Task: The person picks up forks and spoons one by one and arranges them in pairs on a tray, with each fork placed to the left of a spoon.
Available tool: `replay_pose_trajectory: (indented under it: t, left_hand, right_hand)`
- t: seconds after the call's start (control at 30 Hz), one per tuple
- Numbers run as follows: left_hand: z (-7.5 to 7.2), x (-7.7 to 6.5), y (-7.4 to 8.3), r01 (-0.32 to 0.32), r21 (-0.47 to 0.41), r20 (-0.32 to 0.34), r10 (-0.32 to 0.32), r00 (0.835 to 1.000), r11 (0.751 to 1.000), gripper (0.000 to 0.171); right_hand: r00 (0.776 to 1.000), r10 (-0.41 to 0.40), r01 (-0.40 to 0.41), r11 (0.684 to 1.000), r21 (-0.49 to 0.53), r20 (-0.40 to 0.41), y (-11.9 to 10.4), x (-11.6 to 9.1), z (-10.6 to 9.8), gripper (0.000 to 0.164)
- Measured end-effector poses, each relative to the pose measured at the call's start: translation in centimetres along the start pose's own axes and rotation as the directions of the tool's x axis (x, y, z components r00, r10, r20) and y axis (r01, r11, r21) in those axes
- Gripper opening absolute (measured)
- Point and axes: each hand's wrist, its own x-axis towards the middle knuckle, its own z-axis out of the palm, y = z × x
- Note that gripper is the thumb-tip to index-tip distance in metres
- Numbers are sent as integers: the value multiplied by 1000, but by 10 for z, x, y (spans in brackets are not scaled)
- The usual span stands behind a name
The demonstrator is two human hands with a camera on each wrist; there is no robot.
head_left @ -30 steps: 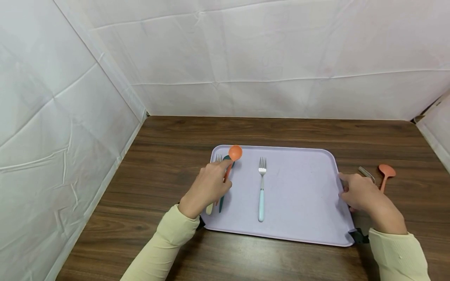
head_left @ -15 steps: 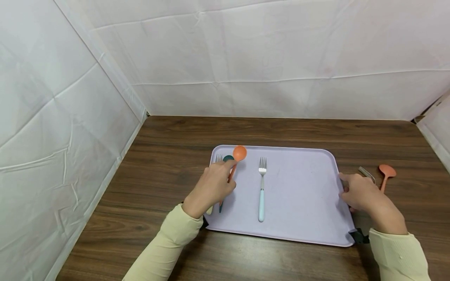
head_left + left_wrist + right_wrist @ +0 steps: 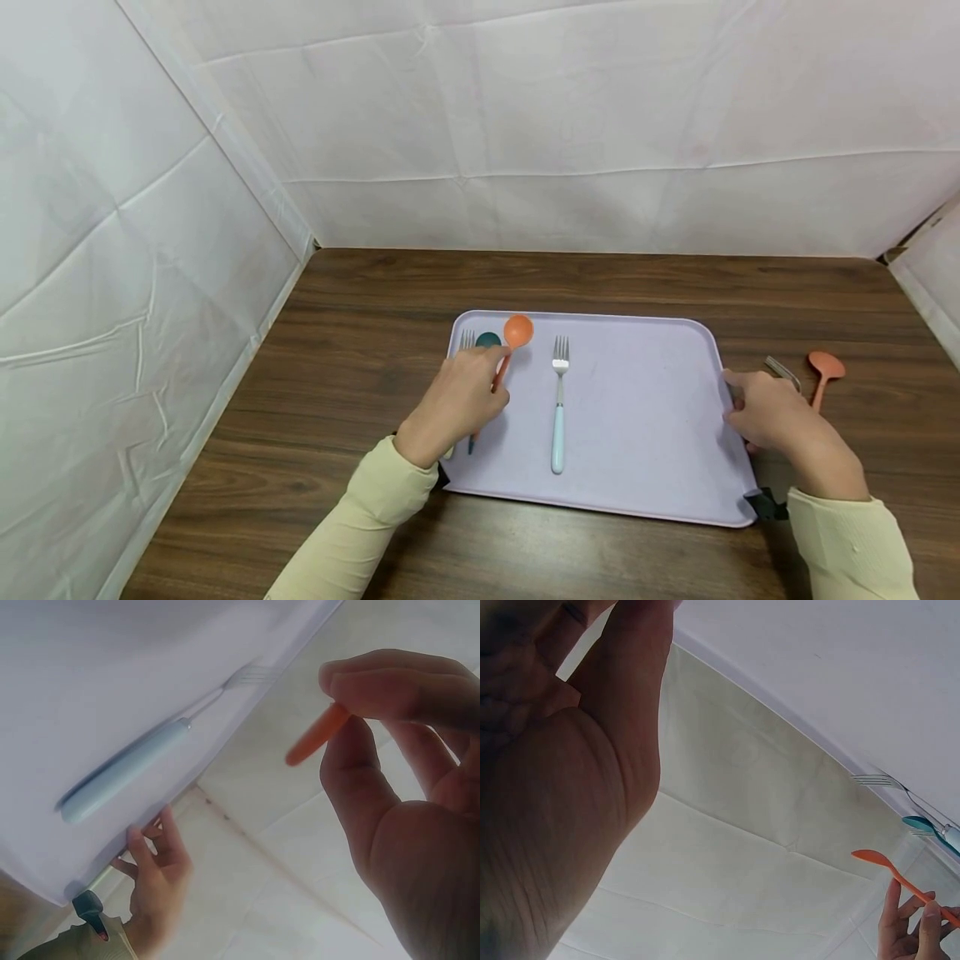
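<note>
My left hand pinches the handle of an orange spoon between thumb and fingers, bowl pointing away, above the left part of a lilac tray. In the left wrist view the handle's orange end sticks out of the pinch. Under that hand lie a dark teal spoon and a fork, both partly hidden. Right of it, a fork with a light-blue handle lies on the tray. My right hand grips the tray's right rim; some of its fingers are hidden.
Right of the tray, a coral spoon and a bent metal tube lie on the dark wooden table, partly behind my right hand. White sheeting hangs behind and at the sides.
My left hand has shifted right with the orange spoon, so its bowl is now clear of the teal spoon and nearer the light-blue fork. The right hand and tray stay still.
</note>
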Motion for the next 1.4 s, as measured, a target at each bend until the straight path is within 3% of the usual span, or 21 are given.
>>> replay_pose_trajectory:
  t: [0.2, 0.47, 0.83, 1.1, 1.4]
  left_hand:
    - [1, 1, 3, -17, 6, 8, 17, 1000, 1000, 38]
    - [2, 3, 7, -28, 32, 28, 27, 999, 999, 13]
    - [2, 6, 17, 28, -42, 120, -23, 992, 999, 10]
    - [5, 8, 20, -15, -35, 100, 19, 995, 999, 12]
    - [9, 10, 29, 6, -54, 132, 1, 991, 999, 11]
  right_hand:
    - [1000, -20, 20, 1000, -4, -18, 2, 1, 1, 62]
    - [1000, -14, 14, 1000, -1, -16, 1, 1, 1, 62]
    - [1000, -12, 12, 1000, -5, -18, 2, 1, 2, 62]
    - [1000, 0, 0, 1000, 13, -10, 0, 1, 2, 63]
    - [1000, -11, 11, 1000, -1, -16, 1, 1, 1, 62]
